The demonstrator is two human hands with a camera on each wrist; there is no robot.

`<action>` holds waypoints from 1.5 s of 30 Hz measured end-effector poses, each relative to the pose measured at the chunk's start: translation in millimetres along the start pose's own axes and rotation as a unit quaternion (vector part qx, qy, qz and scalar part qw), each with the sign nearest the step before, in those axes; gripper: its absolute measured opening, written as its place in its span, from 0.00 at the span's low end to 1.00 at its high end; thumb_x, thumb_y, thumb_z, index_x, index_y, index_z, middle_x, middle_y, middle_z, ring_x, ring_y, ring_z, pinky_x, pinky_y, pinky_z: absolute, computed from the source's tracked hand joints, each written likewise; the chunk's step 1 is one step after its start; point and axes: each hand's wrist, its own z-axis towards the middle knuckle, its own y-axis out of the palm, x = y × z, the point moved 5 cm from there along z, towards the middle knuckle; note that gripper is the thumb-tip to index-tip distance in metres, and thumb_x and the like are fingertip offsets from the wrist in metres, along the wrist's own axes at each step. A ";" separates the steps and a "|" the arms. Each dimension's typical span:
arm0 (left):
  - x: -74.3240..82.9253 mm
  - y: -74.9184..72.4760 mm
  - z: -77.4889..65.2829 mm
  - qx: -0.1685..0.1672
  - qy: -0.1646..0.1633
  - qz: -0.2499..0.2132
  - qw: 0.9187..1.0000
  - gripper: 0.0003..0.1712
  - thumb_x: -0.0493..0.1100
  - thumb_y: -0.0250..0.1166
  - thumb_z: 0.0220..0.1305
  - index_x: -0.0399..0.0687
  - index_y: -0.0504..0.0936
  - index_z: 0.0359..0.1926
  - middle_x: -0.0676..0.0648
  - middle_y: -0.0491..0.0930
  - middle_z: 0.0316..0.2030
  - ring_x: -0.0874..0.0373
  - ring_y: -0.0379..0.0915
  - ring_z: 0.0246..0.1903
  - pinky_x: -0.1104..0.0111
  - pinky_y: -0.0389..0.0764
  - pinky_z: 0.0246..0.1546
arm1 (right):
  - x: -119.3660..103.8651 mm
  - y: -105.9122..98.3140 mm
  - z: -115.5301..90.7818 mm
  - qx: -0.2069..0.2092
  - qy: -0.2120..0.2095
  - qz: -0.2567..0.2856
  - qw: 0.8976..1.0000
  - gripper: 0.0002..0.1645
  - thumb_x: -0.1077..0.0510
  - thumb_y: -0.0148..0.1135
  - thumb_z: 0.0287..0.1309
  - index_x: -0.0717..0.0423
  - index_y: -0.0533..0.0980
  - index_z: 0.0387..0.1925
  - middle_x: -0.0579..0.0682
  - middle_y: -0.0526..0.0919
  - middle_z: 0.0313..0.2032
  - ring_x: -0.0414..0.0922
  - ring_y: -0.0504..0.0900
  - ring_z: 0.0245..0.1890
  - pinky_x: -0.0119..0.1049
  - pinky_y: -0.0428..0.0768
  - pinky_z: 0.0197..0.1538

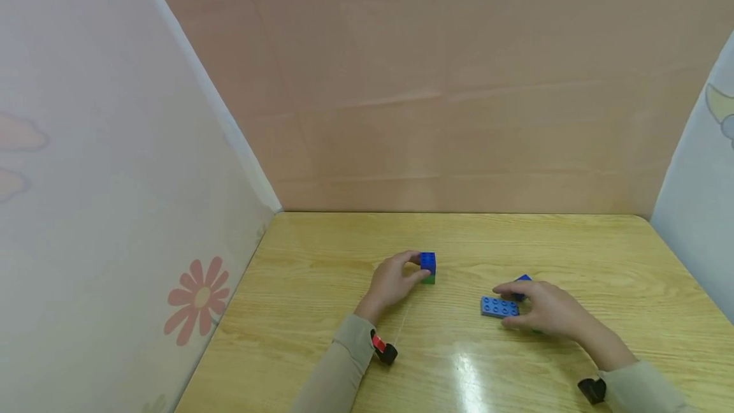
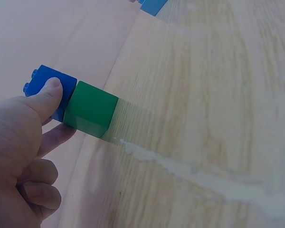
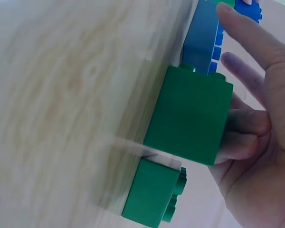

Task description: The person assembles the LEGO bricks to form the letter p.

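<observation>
Left fingers (image 2: 48,95) pinch blue block (image 2: 68,90) above walled table (image 1: 321,273); right fingers (image 3: 249,34) gape, seemingly empty.

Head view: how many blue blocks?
3: small block in left hand, atop a green block; long block at right hand's fingertips; far block partly covered by that hand. It may hide more.

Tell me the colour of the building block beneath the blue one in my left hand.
That lower building block is green; the left wrist view shows it best.
</observation>
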 end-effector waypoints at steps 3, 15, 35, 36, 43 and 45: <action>-0.2 0.1 -0.9 0.002 0.001 -0.004 1.000 0.28 0.63 0.64 0.72 0.57 0.80 0.66 0.62 0.83 0.52 0.58 0.76 0.62 0.52 0.74 0.63 | -1.2 2.4 0.8 -0.001 0.005 -0.009 1.000 0.38 0.32 0.79 0.49 0.46 0.84 0.58 0.41 0.87 0.50 0.45 0.85 0.47 0.48 0.82 0.46; -4.9 3.2 -1.5 -0.005 0.010 -0.001 1.000 0.30 0.65 0.64 0.71 0.58 0.80 0.66 0.64 0.83 0.53 0.59 0.75 0.62 0.53 0.75 0.63 | -3.9 7.8 -1.0 -0.001 0.021 -0.019 1.000 0.28 0.38 0.80 0.50 0.41 0.86 0.52 0.48 0.88 0.48 0.53 0.86 0.45 0.57 0.83 0.43; -7.9 2.6 0.4 -0.005 0.016 0.002 1.000 0.28 0.65 0.64 0.71 0.59 0.81 0.64 0.63 0.83 0.52 0.60 0.76 0.61 0.53 0.76 0.61 | -19.0 1.3 15.5 0.077 -0.035 0.019 0.996 0.25 0.43 0.75 0.62 0.44 0.83 0.59 0.43 0.86 0.52 0.34 0.74 0.30 0.34 0.73 0.34; -8.1 2.6 0.7 -0.004 0.016 0.003 1.000 0.28 0.64 0.64 0.71 0.59 0.81 0.64 0.63 0.83 0.52 0.60 0.76 0.61 0.53 0.76 0.61 | -20.0 1.2 17.2 0.077 -0.037 0.018 0.996 0.25 0.43 0.74 0.63 0.44 0.83 0.59 0.44 0.86 0.53 0.33 0.74 0.30 0.35 0.74 0.35; -9.1 3.6 1.5 -0.007 0.007 0.003 1.000 0.29 0.64 0.65 0.70 0.58 0.80 0.66 0.62 0.83 0.53 0.59 0.76 0.62 0.53 0.76 0.62 | -24.8 -0.9 29.1 0.086 -0.034 0.035 0.995 0.25 0.46 0.74 0.64 0.46 0.83 0.60 0.49 0.85 0.55 0.33 0.66 0.23 0.33 0.69 0.28; -9.7 4.3 1.7 -0.008 0.005 0.002 1.000 0.30 0.64 0.65 0.70 0.57 0.80 0.66 0.62 0.83 0.54 0.59 0.75 0.62 0.53 0.75 0.62 | -26.1 -0.8 32.7 0.092 -0.039 0.036 0.994 0.25 0.45 0.73 0.65 0.46 0.82 0.60 0.48 0.85 0.55 0.35 0.73 0.28 0.35 0.73 0.30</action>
